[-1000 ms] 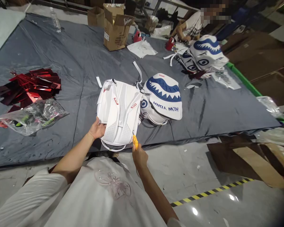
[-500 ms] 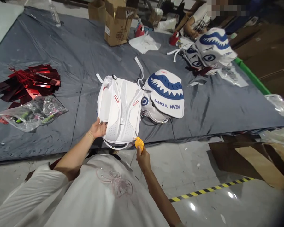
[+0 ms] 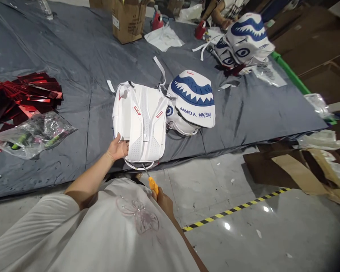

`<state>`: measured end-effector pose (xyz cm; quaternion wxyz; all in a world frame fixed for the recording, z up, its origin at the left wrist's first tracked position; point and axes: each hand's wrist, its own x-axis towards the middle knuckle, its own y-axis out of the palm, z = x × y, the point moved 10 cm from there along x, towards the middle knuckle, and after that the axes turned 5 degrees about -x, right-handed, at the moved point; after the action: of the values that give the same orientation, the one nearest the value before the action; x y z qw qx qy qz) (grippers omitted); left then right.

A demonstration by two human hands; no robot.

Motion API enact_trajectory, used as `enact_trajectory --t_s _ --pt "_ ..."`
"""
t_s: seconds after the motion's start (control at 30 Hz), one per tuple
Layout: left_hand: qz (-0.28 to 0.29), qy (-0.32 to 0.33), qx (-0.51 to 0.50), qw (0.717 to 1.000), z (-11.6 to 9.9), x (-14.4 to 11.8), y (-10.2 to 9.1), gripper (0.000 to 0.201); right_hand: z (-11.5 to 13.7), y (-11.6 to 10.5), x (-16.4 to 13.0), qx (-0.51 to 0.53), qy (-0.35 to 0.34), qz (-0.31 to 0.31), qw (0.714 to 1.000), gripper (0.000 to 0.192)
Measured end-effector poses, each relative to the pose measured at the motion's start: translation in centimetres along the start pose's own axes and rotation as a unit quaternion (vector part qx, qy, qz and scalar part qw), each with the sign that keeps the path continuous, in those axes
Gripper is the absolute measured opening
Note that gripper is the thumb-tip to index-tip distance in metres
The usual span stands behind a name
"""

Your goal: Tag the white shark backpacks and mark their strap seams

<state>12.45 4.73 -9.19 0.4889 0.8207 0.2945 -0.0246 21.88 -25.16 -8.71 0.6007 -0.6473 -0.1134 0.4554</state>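
A white backpack (image 3: pixel 143 117) lies on the grey-covered table, its shoulder straps and padded back facing up and its top handle over the near edge. My left hand (image 3: pixel 118 149) is at its lower left side, thumb up, fingers closed against the strap edge and partly hidden. Below the bag's near end, my right hand (image 3: pixel 163 200) grips an orange-handled tool (image 3: pixel 153 185) with a narrow metal blade. The blade's tip points up at the handle loop; whether it touches cannot be made out. Against the bag's right side rests a second backpack (image 3: pixel 194 100) with a blue shark-mouth print and "NEW YORK".
Red foil strips (image 3: pixel 36 94) and a clear plastic bag (image 3: pixel 42 134) lie at left. A cardboard box (image 3: pixel 129 20) stands at the back. More shark-print backpacks (image 3: pixel 243 41) are piled near another person's hand (image 3: pixel 221 19). Cardboard (image 3: pixel 294 173) lies on the floor at right.
My right hand has moved down and left with the orange-handled tool, from the bag's lower right corner to below its handle. The left hand keeps its place on the bag. The view has shifted slightly.
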Motion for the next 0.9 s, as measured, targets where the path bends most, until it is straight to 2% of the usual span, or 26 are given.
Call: enact_trajectory --t_s 0.03,0.07,0.13,0.17,0.23,0.3,0.37,0.43,0.53,0.67,0.73,0.83,0.9 --pt "-0.036 0.021 0.099 0.994 -0.4 -0.5 -0.4 0.083 0.6 0.2 0.4 -0.004 -0.005 0.008 1.000 0.030" --pt "-0.079 0.046 0.208 0.974 -0.8 -1.4 -0.8 0.083 1.1 0.3 0.8 -0.008 -0.007 0.016 1.000 0.029" --pt "-0.155 0.087 0.379 0.908 -1.0 -4.3 -1.2 0.076 1.5 0.3 1.0 -0.011 -0.007 0.030 0.999 0.029" --pt "-0.171 0.094 0.429 0.882 -0.5 -5.8 -1.2 0.070 1.5 0.3 0.9 -0.011 -0.005 0.035 0.999 0.030" --pt "-0.154 0.082 0.486 0.856 1.8 -8.2 -0.7 0.054 1.3 0.4 0.5 -0.006 -0.003 0.045 0.999 0.030" --pt "-0.103 0.055 0.549 0.827 4.7 -9.4 0.0 0.042 1.2 0.6 0.1 0.001 0.001 0.053 0.999 0.029" --pt "-0.062 0.024 0.608 0.791 7.0 -9.5 0.3 0.056 1.2 0.8 -0.3 0.012 0.008 0.057 0.998 0.030" --pt "-0.048 0.005 0.661 0.749 8.2 -8.7 0.3 0.073 1.3 0.8 -0.7 0.024 0.017 0.056 0.998 0.031" --pt "-0.049 -0.007 0.725 0.687 8.6 -6.8 0.3 0.077 1.5 0.6 -1.3 0.042 0.027 0.049 0.998 0.033" --pt "-0.054 -0.036 0.781 0.621 8.4 -4.6 0.5 0.054 1.8 0.4 -1.8 0.063 0.036 0.040 0.997 0.033" --pt "-0.036 -0.046 0.798 0.599 8.6 -4.4 0.9 0.048 1.7 0.5 -1.9 0.073 0.046 0.039 0.996 0.033" --pt "-0.003 -0.039 0.815 0.578 8.9 -5.5 1.8 0.065 1.0 0.8 -1.6 0.091 0.073 0.038 0.992 0.032" --pt "-0.012 -0.035 0.824 0.566 8.9 -6.1 1.9 0.073 0.7 1.0 -1.3 0.107 0.089 0.036 0.990 0.033"
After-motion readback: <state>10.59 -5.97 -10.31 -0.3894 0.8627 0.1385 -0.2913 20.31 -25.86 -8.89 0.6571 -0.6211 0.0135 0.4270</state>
